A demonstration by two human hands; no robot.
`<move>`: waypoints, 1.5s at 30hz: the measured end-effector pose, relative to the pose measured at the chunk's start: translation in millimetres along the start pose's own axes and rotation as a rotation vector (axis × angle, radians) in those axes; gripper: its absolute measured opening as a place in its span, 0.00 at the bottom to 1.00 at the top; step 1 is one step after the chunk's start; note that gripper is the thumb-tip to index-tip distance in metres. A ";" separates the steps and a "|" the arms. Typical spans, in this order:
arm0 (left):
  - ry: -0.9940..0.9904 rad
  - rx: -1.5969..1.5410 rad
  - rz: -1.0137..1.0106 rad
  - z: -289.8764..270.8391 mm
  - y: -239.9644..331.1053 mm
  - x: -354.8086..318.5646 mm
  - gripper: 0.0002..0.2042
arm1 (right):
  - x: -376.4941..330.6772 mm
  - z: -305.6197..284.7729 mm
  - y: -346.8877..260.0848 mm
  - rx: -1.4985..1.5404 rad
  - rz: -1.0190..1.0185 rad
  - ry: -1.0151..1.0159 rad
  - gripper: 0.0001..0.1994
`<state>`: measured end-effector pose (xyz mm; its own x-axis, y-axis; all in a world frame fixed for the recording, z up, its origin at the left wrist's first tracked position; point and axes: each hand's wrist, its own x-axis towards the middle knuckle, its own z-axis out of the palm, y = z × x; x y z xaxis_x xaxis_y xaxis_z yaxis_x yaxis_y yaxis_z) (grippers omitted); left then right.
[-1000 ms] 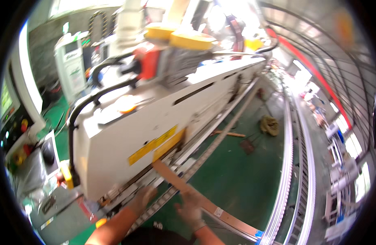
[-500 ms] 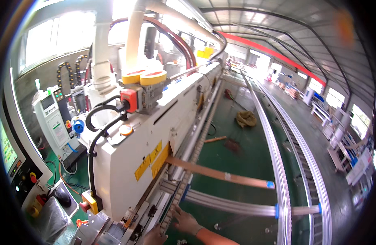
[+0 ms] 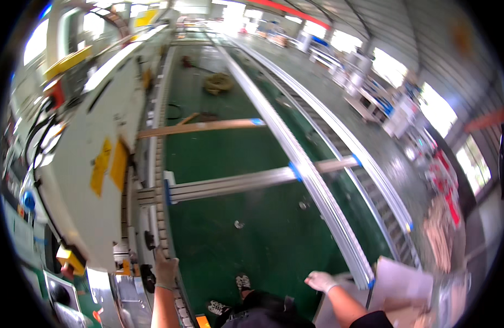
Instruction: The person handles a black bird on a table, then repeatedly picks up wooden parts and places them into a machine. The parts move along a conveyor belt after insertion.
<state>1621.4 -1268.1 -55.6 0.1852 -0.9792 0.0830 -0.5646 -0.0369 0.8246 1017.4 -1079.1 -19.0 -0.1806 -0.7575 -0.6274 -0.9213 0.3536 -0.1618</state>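
My left hand [image 3: 165, 269] rests flat on the chain feed track [image 3: 158, 180] that runs along the white edge-working machine [image 3: 82, 164]; it grips nothing. My right hand [image 3: 321, 281], in a pale glove, hovers with loose fingers just left of the near end of the long roller rail [image 3: 317, 188] and holds nothing. Farther along, a long thin wooden strip [image 3: 203, 127] lies crosswise, one end on the feed track and the other on the roller rail. Both hands are well short of the strip.
A metal cross beam [image 3: 230, 184] with blue end caps bridges the track and the rail above the green floor [image 3: 235, 240]. My shoes [image 3: 242, 282] stand between them. Pale flat panels [image 3: 399, 281] lie at the lower right. A coiled hose [image 3: 218, 83] lies far off.
The view has swung right and down. Both hands have come off the wooden strip, which now lies farther along the track. My right hand has moved over to the roller rail's end.
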 end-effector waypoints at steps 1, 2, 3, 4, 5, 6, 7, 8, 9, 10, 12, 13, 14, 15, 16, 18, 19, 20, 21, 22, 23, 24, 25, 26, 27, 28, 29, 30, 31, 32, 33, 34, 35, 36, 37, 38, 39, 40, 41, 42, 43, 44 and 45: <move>-0.017 0.063 0.009 -4.1 -20.8 0.4 0.40 | -22.9 2.0 22.8 0.122 0.104 0.049 0.27; -0.048 0.109 0.021 1.9 -33.7 2.5 0.39 | -34.5 20.3 59.7 0.210 0.093 0.224 0.25; -0.117 0.030 -0.043 0.6 -40.9 8.9 0.32 | -46.3 45.0 98.0 0.284 0.101 0.402 0.24; -0.169 -0.034 -0.115 -6.8 -48.5 13.7 0.26 | -60.2 54.7 116.7 0.283 0.158 0.450 0.23; -0.218 -0.095 -0.115 -6.3 -20.9 7.9 0.25 | -80.4 58.7 135.4 0.274 0.227 0.494 0.22; -0.099 -0.349 -0.216 -12.5 -51.0 10.2 0.23 | -87.9 57.3 146.4 0.323 0.257 0.496 0.21; -0.082 -0.501 -0.271 9.7 16.7 -5.8 0.23 | -117.8 57.9 164.8 0.345 0.347 0.511 0.20; -0.085 -0.495 -0.211 -1.9 -22.6 6.7 0.23 | -130.6 41.9 162.5 0.378 0.401 0.526 0.19; -0.062 -0.410 -0.216 -5.4 -43.7 12.7 0.24 | -145.1 54.0 181.4 0.422 0.427 0.641 0.18; -0.027 -0.323 -0.221 -6.1 -56.4 15.6 0.24 | -155.4 66.6 203.4 0.463 0.445 0.754 0.16; 0.043 -0.200 -0.251 8.3 -35.9 4.8 0.25 | -173.3 77.1 241.0 0.571 0.505 0.874 0.13; 0.077 -0.164 -0.274 10.2 -18.8 -12.2 0.26 | -183.3 71.1 262.2 0.620 0.574 0.813 0.14; 0.090 -0.126 -0.294 18.3 15.6 -31.8 0.27 | -193.9 83.7 292.3 0.595 0.549 0.929 0.15; 0.080 0.068 -0.358 23.7 46.6 -54.6 0.30 | -202.8 92.3 321.7 0.563 0.516 1.043 0.15; 0.098 0.262 -0.410 25.3 71.6 -71.5 0.34 | -209.1 85.8 341.1 0.524 0.628 0.983 0.15; 0.148 0.612 -0.479 23.9 93.9 -108.5 0.37 | -207.0 106.3 409.2 0.496 0.741 0.930 0.15; 0.162 0.715 -0.449 29.7 91.8 -122.2 0.38 | -207.4 132.3 459.7 0.382 0.690 0.860 0.17; 0.173 0.805 -0.424 33.5 91.8 -138.6 0.38 | -208.2 154.2 494.8 0.276 0.628 0.783 0.20; 0.195 0.881 -0.428 26.6 93.5 -160.6 0.38 | -200.1 155.9 509.2 0.470 0.775 0.741 0.20; 0.219 0.944 -0.435 23.4 94.7 -180.0 0.38 | -191.2 157.3 522.2 0.667 0.914 0.678 0.20; 0.224 0.981 -0.431 20.6 102.1 -192.3 0.39 | -187.5 162.0 534.0 0.853 1.074 0.615 0.20; 0.193 1.004 -0.420 33.2 106.5 -193.5 0.39 | -196.3 195.0 568.1 0.660 0.975 0.599 0.20; 0.154 1.016 -0.418 50.9 105.7 -192.2 0.39 | -210.2 225.1 603.5 0.430 0.891 0.590 0.19; 0.104 1.021 -0.427 70.7 96.5 -190.9 0.39 | -226.0 244.2 637.7 0.184 0.815 0.589 0.18; 0.137 1.052 -0.437 61.7 103.4 -203.6 0.40 | -210.7 239.5 625.8 0.246 0.807 0.593 0.18; 0.173 1.086 -0.446 53.4 109.8 -213.0 0.40 | -197.4 231.9 612.4 0.307 0.800 0.596 0.17; 0.190 1.113 -0.455 49.7 114.6 -220.3 0.40 | -189.4 220.3 596.0 0.355 0.813 0.596 0.16; 0.187 1.130 -0.461 54.3 118.3 -223.0 0.40 | -190.3 211.5 591.2 0.319 0.828 0.533 0.17; 0.182 1.143 -0.460 63.2 121.4 -222.2 0.41 | -193.7 208.2 587.8 0.286 0.852 0.470 0.17; 0.180 1.156 -0.467 65.9 122.4 -226.0 0.41 | -192.5 199.0 581.6 0.251 0.864 0.407 0.18; 0.192 1.173 -0.482 65.8 123.3 -232.6 0.41 | -189.0 170.9 564.4 0.375 0.915 0.366 0.21; 0.192 1.183 -0.494 65.0 122.3 -238.5 0.42 | -193.3 145.2 553.5 0.498 0.968 0.328 0.24; 0.172 1.185 -0.480 77.9 125.8 -233.4 0.42 | -194.3 162.1 566.4 0.404 0.994 0.299 0.25; 0.138 1.183 -0.453 99.5 130.6 -222.3 0.42 | -186.4 197.3 588.6 0.313 1.037 0.269 0.26; 0.145 1.195 -0.454 101.6 131.7 -224.4 0.42 | -179.1 200.7 588.2 0.292 1.043 0.237 0.26; 0.140 1.201 -0.451 103.7 133.5 -223.5 0.43 | -176.7 202.4 587.0 0.272 1.055 0.204 0.25; 0.162 1.221 -0.466 94.0 131.9 -232.6 0.43 | -164.8 166.1 554.9 0.321 1.046 0.180 0.24; 0.169 1.228 -0.473 91.6 131.6 -235.2 0.43 | -168.1 145.1 536.5 0.335 1.007 0.179 0.23; 0.174 1.235 -0.480 89.5 130.4 -238.1 0.43 | -171.7 123.8 517.6 0.349 0.968 0.177 0.22; 0.170 1.233 -0.482 91.5 128.7 -238.9 0.44 | -175.9 118.8 508.8 0.330 0.885 0.196 0.21; 0.165 1.233 -0.486 91.7 127.1 -238.5 0.44 | -177.4 118.6 502.3 0.308 0.798 0.213 0.20; 0.158 1.231 -0.490 93.5 126.2 -238.0 0.44 | -177.8 131.3 504.5 0.164 0.707 0.311 0.18; 0.153 1.226 -0.497 93.5 123.0 -238.3 0.45 | -176.0 148.7 508.9 0.002 0.627 0.408 0.17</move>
<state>1432.7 -1057.9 -26.2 0.6233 -0.7803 0.0505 -0.7504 -0.6151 -0.2421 631.5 -684.2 -104.2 -0.7857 -0.5567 -0.2697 -0.6027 0.7871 0.1313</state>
